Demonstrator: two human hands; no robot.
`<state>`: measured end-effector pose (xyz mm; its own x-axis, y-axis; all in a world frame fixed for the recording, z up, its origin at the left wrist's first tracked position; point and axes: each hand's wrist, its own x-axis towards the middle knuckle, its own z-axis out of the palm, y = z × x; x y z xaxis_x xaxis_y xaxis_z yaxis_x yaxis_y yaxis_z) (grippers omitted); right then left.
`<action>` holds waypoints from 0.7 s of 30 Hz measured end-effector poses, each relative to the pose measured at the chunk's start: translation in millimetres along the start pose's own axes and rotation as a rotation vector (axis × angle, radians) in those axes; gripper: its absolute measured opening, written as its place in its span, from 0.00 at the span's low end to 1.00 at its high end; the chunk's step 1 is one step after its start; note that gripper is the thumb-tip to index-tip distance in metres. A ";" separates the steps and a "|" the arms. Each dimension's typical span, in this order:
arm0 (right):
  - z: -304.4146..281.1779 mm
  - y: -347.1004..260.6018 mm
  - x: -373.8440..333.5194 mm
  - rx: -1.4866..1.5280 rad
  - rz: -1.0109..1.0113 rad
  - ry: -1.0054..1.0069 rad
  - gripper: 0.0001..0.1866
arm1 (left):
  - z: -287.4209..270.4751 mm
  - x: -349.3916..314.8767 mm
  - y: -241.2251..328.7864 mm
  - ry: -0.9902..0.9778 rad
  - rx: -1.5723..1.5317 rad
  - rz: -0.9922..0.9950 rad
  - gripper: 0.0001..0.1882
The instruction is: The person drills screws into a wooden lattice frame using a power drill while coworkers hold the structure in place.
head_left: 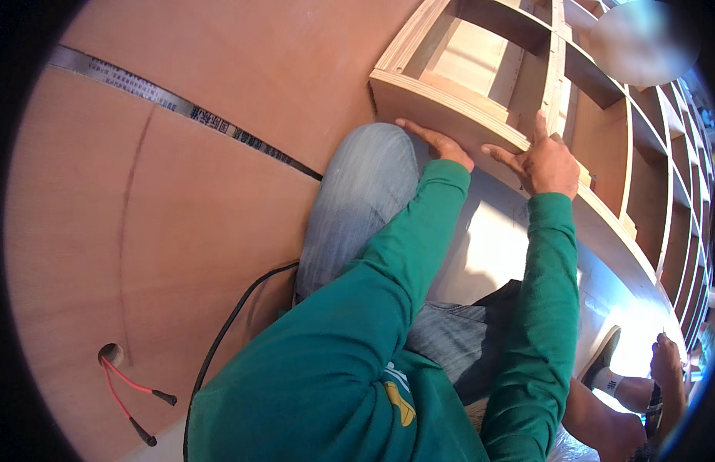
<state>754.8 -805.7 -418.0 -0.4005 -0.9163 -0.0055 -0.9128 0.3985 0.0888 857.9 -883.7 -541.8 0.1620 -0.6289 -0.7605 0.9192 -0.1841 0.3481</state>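
A large gridded wooden frame (450,98) with open compartments runs from the top centre down the right side. My left hand (447,148) reaches under its near corner, fingers stretched along the outer face of the edge board. To the right of it, my right hand (551,165) straddles the board's upper edge. Its thumb lies toward the outer face, the index finger points inward over the edge, and the other fingers are curled there, partly hidden. Both arms wear green sleeves, and my jeans-covered knee (369,165) is close to the frame's corner.
Reddish-brown wooden panels (72,254) cover the left, split by a printed metallic strip (153,94). Red wires (126,377) come out of a round hole. A black cable (226,331) curves beside me. At lower right is another person's hand (665,362) and shoe (601,354).
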 end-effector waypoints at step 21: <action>21.9 7.6 8.2 0.323 -0.012 -0.021 0.75 | -1.2 43.4 1.1 -0.135 0.036 -0.104 0.60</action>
<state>742.9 -809.2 -439.1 -0.3881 -0.9213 -0.0255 -0.8941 0.3831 -0.2319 866.4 -910.3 -575.1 0.0152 -0.7005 -0.7135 0.9148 -0.2783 0.2927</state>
